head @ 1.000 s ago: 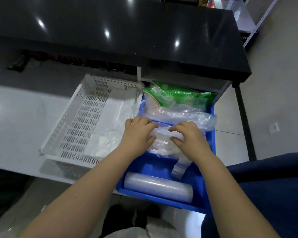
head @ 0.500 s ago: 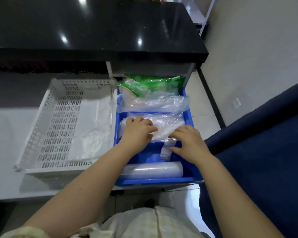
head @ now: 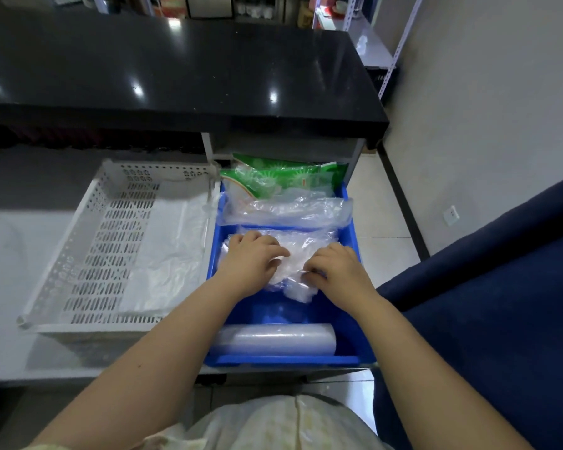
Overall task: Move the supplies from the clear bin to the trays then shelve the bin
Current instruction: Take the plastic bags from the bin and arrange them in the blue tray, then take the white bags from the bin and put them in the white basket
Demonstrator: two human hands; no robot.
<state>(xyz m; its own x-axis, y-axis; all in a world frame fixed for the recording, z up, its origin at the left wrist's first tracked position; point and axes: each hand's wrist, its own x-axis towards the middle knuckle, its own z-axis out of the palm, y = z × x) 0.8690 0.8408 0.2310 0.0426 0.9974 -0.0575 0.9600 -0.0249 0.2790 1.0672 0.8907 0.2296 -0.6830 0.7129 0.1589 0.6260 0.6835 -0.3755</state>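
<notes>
Left hand [head: 252, 264], right hand [head: 338, 271] both grip bag pile [head: 306, 245], frame middle. I'd press flat, tuck ends inside blue tray [head: 290, 361].

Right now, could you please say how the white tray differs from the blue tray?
The white tray is perforated; the blue tray is solid. The white tray holds one plastic sheet; the blue tray holds a green pack, a roll and a clear bag gripped by the left hand and right hand. Both are shallow rectangles.

Pale cream-yellow garment [head: 283, 423], faint pattern, centre seam; matching sleeve edge [head: 46, 446] on left arm; forearms bare
</notes>
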